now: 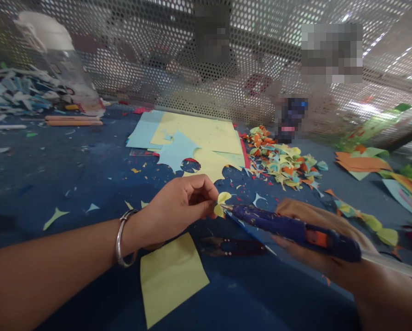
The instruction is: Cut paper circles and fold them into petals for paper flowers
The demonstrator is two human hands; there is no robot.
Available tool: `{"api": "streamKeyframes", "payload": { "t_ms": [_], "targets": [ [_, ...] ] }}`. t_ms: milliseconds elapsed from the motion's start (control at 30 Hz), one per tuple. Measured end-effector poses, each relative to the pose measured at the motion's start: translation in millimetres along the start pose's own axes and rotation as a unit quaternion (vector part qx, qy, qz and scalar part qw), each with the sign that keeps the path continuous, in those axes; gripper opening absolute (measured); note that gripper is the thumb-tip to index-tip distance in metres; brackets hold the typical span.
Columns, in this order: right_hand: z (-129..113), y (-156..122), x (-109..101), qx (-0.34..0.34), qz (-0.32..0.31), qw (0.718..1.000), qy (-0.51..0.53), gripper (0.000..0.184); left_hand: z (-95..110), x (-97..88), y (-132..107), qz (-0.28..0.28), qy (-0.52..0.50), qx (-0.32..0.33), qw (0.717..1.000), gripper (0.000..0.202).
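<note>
Between its thumb and forefinger, my left hand [178, 202] pinches a small folded yellow paper piece [223, 200] with petal-like lobes. A blue hot glue gun [278, 225] with an orange patch lies in the grip of my right hand [316, 234]. Its metal nozzle touches or nearly touches the yellow paper piece. Below the gun, dark thread snips [233, 247] lie on the table, close to a thin blue stick [250, 234]. A square of yellow paper [171, 280] rests under and in front of my left wrist.
Stacked yellow and blue sheets [199, 131] lie behind my hands. A heap of small folded paper pieces [282, 161] is at back right, a string of them [371, 220] nearer. A clear bottle [68, 69] and paper sticks [16, 94] stand left. A perforated metal screen [151, 59] borders the table.
</note>
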State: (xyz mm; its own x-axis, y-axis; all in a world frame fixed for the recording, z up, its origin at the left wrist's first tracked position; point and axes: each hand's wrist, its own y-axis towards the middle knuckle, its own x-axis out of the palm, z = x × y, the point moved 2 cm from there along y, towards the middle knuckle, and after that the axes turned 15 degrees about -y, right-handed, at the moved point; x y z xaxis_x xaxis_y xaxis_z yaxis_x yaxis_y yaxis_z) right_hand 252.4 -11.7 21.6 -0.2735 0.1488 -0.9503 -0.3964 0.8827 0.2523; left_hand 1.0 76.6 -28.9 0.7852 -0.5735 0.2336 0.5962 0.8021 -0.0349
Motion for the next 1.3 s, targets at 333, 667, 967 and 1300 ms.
{"api": "streamKeyframes", "payload": {
  "t_ms": [333,667,967,1300],
  "targets": [
    [5.1,-0.6,1.8,-0.049,-0.035,0.998,0.008,0.006,-4.7,-0.1,0.5,0.002,-0.006,0.0,1.0,0.009],
    [2.2,1.2,0.2,-0.047,-0.038,0.998,-0.008,0.007,-3.7,-0.2,-1.1,-0.001,-0.007,0.002,1.0,0.01],
    [3.0,0.8,0.6,-0.047,-0.044,0.998,-0.014,0.004,-0.4,1.9,0.3,-0.001,-0.007,-0.003,1.0,0.011],
    [3.0,0.3,0.8,-0.05,-0.041,0.998,0.002,0.005,0.1,1.8,0.4,-0.003,-0.009,-0.014,1.0,0.012]
  ]
}}
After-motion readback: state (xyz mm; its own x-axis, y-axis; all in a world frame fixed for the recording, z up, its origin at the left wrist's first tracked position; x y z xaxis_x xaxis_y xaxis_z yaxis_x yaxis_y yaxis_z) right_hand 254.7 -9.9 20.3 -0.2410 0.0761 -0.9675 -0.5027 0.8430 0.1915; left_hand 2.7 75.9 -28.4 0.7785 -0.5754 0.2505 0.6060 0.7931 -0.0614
